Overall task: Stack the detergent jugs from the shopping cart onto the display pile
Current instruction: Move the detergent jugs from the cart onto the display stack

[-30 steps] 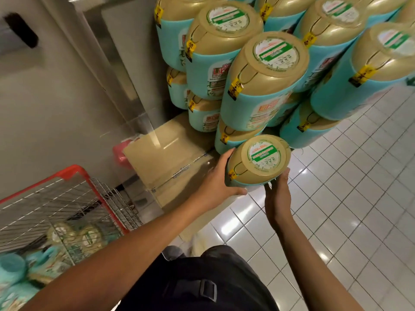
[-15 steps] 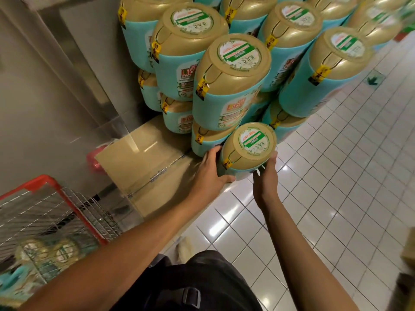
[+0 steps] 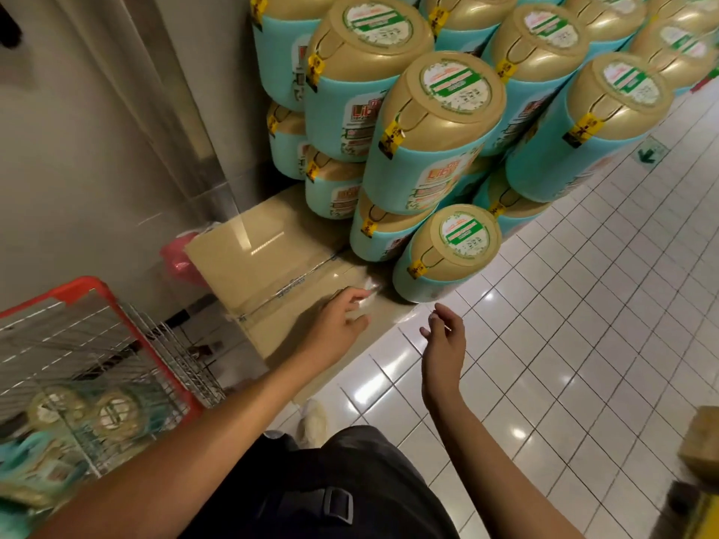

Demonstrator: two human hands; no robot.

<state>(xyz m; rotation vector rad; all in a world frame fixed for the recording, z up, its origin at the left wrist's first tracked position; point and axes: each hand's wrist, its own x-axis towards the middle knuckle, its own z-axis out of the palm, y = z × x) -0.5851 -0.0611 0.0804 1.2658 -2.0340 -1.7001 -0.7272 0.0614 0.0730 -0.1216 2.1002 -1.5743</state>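
Directly below a head-worn camera, two bare forearms reach forward over a white tiled floor in a shop aisle. At the far centre rises the pile: teal detergent jugs with gold tops, stacked several tiers high beside a grey wall.

At the pile's near corner, on the lowest tier, the front jug stands top up on the edge of a flat cardboard base, touching the jugs behind it. Neither hand touches it.

The left hand hovers just left of that jug and nearer, over the cardboard. Its fingers are stretched forward and loosely spread, holding nothing, and it is slightly blurred. The right hand hangs just near of the jug, above the floor, with fingers loosely curled and empty.

At the near left stands the cart, wire mesh with a red rim. More jugs lie inside it. Two gold tops show through the mesh, with teal shapes beside them, but the full number cannot be told. A pink bag sits between the cardboard and the wall.

Judging by this, the front jug is set down and let go, so that placement looks finished. The task as a whole is only partly done, since the cart is not yet emptied. Bare cardboard left of the front jug seems to offer room for the next one.
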